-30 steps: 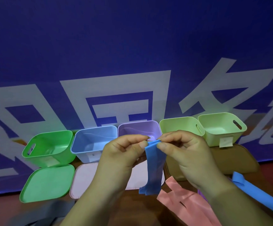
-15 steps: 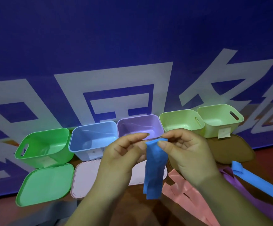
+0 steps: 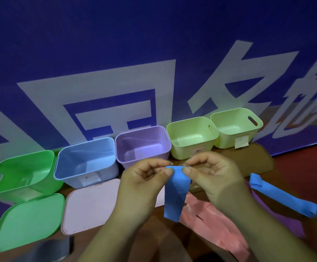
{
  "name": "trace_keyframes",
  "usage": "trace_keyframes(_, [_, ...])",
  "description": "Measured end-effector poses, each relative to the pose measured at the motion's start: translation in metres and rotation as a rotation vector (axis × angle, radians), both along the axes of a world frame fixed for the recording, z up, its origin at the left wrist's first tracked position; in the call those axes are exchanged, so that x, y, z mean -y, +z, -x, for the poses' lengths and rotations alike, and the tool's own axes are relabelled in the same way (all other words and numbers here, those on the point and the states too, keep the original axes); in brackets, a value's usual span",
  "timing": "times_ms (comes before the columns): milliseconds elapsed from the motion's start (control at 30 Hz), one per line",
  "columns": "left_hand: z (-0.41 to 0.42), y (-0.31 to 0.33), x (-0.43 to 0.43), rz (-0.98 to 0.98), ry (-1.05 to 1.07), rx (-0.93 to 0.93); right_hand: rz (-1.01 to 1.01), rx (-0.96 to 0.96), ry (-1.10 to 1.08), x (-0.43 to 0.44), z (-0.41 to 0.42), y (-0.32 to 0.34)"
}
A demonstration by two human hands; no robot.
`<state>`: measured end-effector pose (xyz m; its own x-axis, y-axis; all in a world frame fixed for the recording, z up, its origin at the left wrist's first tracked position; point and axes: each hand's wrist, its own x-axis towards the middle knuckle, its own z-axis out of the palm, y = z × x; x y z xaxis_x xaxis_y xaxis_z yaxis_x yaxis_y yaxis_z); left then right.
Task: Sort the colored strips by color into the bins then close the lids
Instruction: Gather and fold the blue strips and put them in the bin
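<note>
Centre of frame: blue strip [image 3: 175,193] pinched at top edge by both hands, L hand [image 3: 144,186] on its left corner, R hand [image 3: 216,178] on its right, thumb + forefinger each. Rest of it hangs down, lower end in front of pink strips [image 3: 210,220]. Held just below purple bin [image 3: 142,140], not in any bin.

Mid frame, row of open bins, left to right: green bin [image 3: 31,193], blue bin [image 3: 74,178], purple bin, pale green bin [image 3: 191,154], 2nd pale green bin [image 3: 227,140].

Lower left: green lid [image 3: 27,222] + pink lid [image 3: 89,205], flat on table. Right of centre, behind R hand: brown lid [image 3: 254,157].

Right side: 2nd blue strip [image 3: 282,197] lying across purple strip [image 3: 286,222]. Bottom left: grey strip [image 3: 53,248].
</note>
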<state>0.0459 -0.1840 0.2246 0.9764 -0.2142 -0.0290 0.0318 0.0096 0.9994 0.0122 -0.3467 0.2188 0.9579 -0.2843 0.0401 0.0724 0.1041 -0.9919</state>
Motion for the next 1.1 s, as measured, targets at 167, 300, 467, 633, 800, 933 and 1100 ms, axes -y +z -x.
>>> trace_keyframes(167, [-0.004,-0.012,0.051,-0.032,-0.023,-0.022,0.036,-0.077,0.013,0.055,0.001,-0.011])
trace_keyframes(300, [-0.01,-0.031,0.101,-0.068,-0.034,-0.041,0.12,-0.143,0.028,0.114,0.005,-0.031])
trace_keyframes(467, [-0.012,-0.06,0.159,-0.123,-0.064,-0.092,0.293,-0.305,0.068,0.207,0.009,-0.077])
trace_keyframes(633, [-0.015,-0.083,0.204,-0.174,-0.062,-0.174,0.598,-0.527,0.115,0.308,0.004,-0.142])
trace_keyframes(800, [-0.021,-0.097,0.238,-0.215,-0.049,-0.168,0.793,-0.656,0.167,0.372,-0.006,-0.205])
trace_keyframes(933, [-0.031,-0.106,0.255,-0.237,-0.037,-0.159,0.94,-0.628,0.209,0.396,-0.018,-0.247])
trace_keyframes(1100, [-0.044,-0.114,0.266,-0.283,-0.036,-0.154,1.086,-0.605,0.249,0.404,-0.034,-0.275])
